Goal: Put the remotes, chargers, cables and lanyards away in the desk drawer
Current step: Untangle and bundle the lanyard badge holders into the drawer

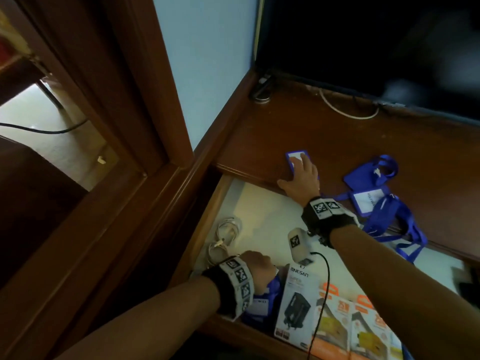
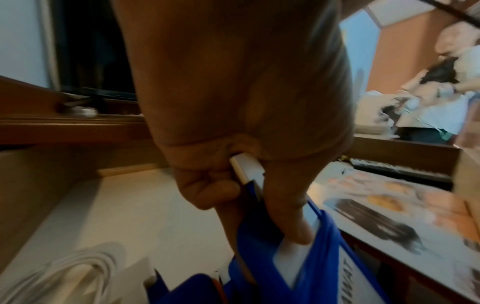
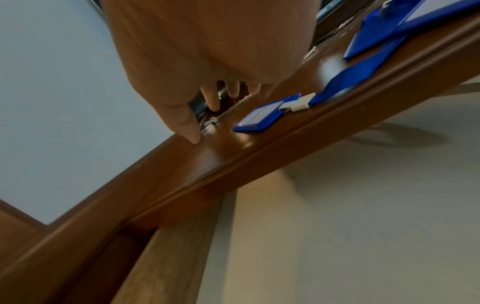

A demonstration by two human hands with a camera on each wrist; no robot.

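The desk drawer (image 1: 259,211) stands open, lined in white. Inside it at the near left, my left hand (image 1: 257,263) (image 2: 246,102) grips a blue lanyard badge (image 1: 259,302) (image 2: 298,257), fingers and thumb curled round the card's top edge. A coiled white cable (image 1: 223,237) (image 2: 64,273) lies in the drawer's left corner. On the desk top, my right hand (image 1: 301,172) (image 3: 207,61) lies with straight fingers over a second blue badge holder (image 1: 296,157) (image 3: 265,115). A heap of blue lanyards (image 1: 376,201) (image 3: 376,37) sits to its right, straps trailing over the desk edge.
Boxed chargers fill the drawer's front: a black-and-white box (image 1: 296,305) and orange boxes (image 1: 345,320). A dark screen (image 1: 363,48) stands along the back of the desk (image 1: 337,133), with a white cable (image 1: 345,110) before it. A wooden frame (image 1: 117,126) rises at the left.
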